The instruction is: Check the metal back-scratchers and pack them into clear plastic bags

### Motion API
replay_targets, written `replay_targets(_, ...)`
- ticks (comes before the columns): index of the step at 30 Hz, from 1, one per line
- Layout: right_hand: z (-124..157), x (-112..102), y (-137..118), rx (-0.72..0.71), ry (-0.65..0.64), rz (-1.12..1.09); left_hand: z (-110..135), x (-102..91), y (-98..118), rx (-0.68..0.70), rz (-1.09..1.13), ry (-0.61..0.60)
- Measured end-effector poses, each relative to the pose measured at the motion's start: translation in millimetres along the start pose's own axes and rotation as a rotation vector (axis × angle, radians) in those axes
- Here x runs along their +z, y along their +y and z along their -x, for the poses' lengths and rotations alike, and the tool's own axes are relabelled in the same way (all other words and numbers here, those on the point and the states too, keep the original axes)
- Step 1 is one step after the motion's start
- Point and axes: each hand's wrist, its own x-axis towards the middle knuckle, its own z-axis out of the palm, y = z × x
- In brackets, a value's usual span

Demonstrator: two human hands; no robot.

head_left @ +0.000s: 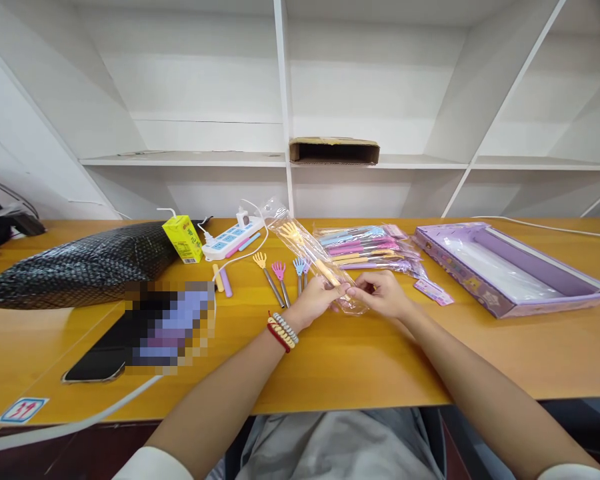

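A yellow back scratcher (305,245) in a clear plastic sleeve (280,215) slants up and left over the table. Both my hands hold the sleeve's lower end: my left hand (316,300) pinches it from the left, and my right hand (383,292) closes on it from the right. Left of the sleeve lie loose hand-shaped scratcher heads on metal rods: a yellow one (261,261), a pink one (279,270) and a blue one (299,267), with a purple one partly hidden. Behind my right hand is a pile of wrapped back scratchers (365,247).
A purple open box (495,293) stands at the right, a pink card (434,292) beside it. Leftward are a power strip (233,239), loose coloured handles (225,281), a yellow drink carton (183,239), a black bubble-wrapped package (90,267) and a phone (100,350). Shelves rise behind.
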Motion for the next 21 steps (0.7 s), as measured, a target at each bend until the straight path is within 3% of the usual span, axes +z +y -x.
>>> replay_targets(4,0.8,-1.7,3.0,0.029,-0.109,-0.06,-2.5,0.1,-3.3,0.02,-0.01,-0.027)
replay_targets(9,-0.8,0.1,4.5,0.06,-0.155,-0.065,-4.5,-2.3,-3.8,0.1,0.034,0.06)
replay_targets(14,-1.3,3.3,6.5,0.053,-0.139,-0.019,-1.5,-6.5,-0.6,-0.035,0.007,0.044)
replay_targets(21,-1.4,3.1,7.1,0.038,-0.149,0.023,-2.3,-7.0,-0.7,-0.079,-0.01,0.08)
